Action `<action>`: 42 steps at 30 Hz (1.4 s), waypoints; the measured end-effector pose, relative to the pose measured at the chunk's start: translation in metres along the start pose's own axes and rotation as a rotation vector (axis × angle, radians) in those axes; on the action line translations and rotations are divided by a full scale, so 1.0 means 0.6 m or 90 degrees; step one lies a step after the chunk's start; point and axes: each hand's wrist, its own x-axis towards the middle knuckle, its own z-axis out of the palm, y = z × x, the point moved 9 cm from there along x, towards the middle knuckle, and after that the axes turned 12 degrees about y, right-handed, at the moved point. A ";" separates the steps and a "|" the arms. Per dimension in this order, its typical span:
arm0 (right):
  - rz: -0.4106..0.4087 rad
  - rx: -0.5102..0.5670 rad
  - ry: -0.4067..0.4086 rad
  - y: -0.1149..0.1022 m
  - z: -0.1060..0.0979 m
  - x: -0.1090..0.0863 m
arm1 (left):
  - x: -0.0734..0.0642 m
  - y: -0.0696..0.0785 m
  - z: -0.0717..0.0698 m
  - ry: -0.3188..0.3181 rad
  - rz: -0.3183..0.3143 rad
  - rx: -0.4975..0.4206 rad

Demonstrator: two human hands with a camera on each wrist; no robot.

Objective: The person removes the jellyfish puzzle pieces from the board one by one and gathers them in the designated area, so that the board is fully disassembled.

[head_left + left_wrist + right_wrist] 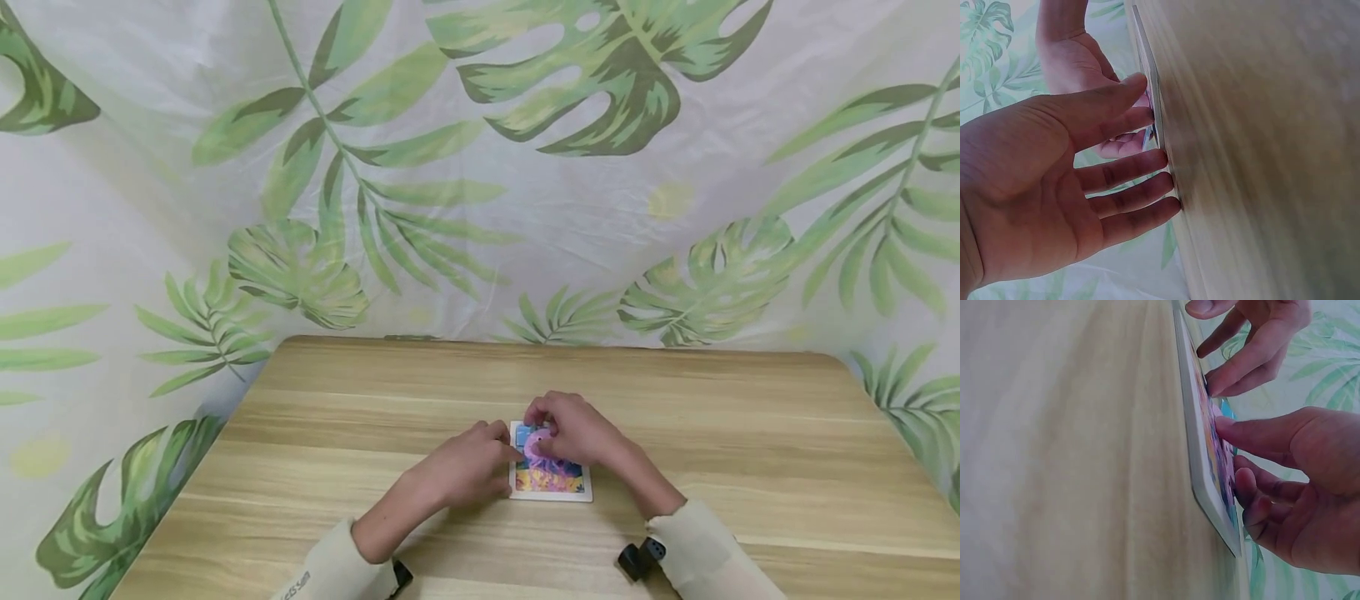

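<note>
A small picture puzzle board [555,497] with a white border lies flat on the table, showing a pink octopus-like creature over yellow and blue. My left hand [467,463] is at its left edge; in the left wrist view the fingers [1135,204] extend loosely, tips at the board's edge and the tabletop. From the right, my right hand [581,429] reaches over the upper part of the board. Its thumb and curled fingers pinch a pink and blue puzzle piece [534,446] at the creature's head. The fingers partly hide that piece.
The wood-grain table [360,392] extends around the board on all sides. Behind it hangs a pale cloth [570,225] printed with green leaves. Black devices [637,560] sit at both wrists by the cream sleeves [705,550].
</note>
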 end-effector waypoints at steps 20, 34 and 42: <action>-0.024 0.045 0.009 -0.006 -0.004 0.000 | -0.011 -0.001 0.001 -0.009 -0.005 -0.023; -0.043 0.091 -0.018 0.004 -0.001 -0.001 | -0.018 0.000 0.005 -0.032 -0.006 -0.008; -0.028 0.145 -0.028 0.016 -0.005 -0.001 | -0.018 -0.002 0.007 -0.036 -0.006 -0.010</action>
